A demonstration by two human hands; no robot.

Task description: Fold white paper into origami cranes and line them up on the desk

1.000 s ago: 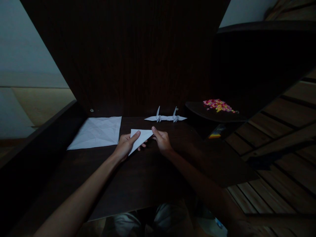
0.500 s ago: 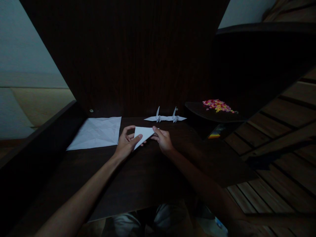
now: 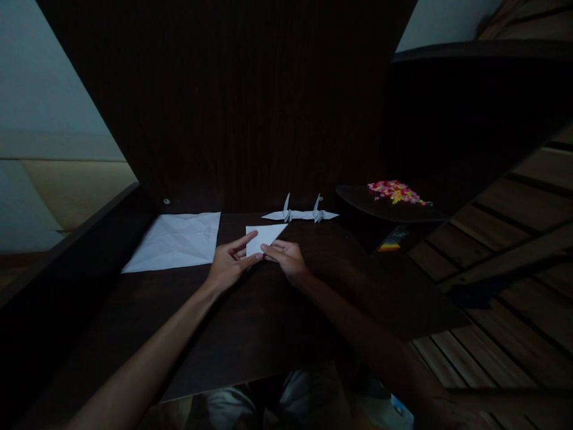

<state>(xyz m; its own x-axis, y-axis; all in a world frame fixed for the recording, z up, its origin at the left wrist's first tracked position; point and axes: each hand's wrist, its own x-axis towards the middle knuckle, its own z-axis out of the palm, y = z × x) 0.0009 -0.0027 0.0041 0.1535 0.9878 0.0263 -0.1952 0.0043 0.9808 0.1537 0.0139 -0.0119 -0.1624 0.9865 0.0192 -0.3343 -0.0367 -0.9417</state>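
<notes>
A folded white paper (image 3: pixel 264 236), with a pointed corner at its upper right, is held between both hands just above the dark desk. My left hand (image 3: pixel 230 260) grips its left side, with a finger lying across the front and the thumb at the lower edge. My right hand (image 3: pixel 286 257) pinches the lower right edge between thumb and fingers; its other fingers are partly behind the paper. Behind the hands, two white origami cranes (image 3: pixel 299 215) stand side by side against the back panel. A creased white sheet (image 3: pixel 179 242) lies flat left of my left hand.
The dark wooden desk (image 3: pixel 215 334) has a back panel (image 3: pixel 250 107) and a raised left side (image 3: pixel 67 263). On a curved shelf (image 3: pixel 349 194) at right rests a pile of small pink, red and yellow pieces (image 3: pixel 396 191). Slatted wood (image 3: pixel 519 310) lies farther right.
My right hand has shifted from the paper's right corner down to its lower edge. A left finger now lies across the paper's front, and its pointed corner shows.
</notes>
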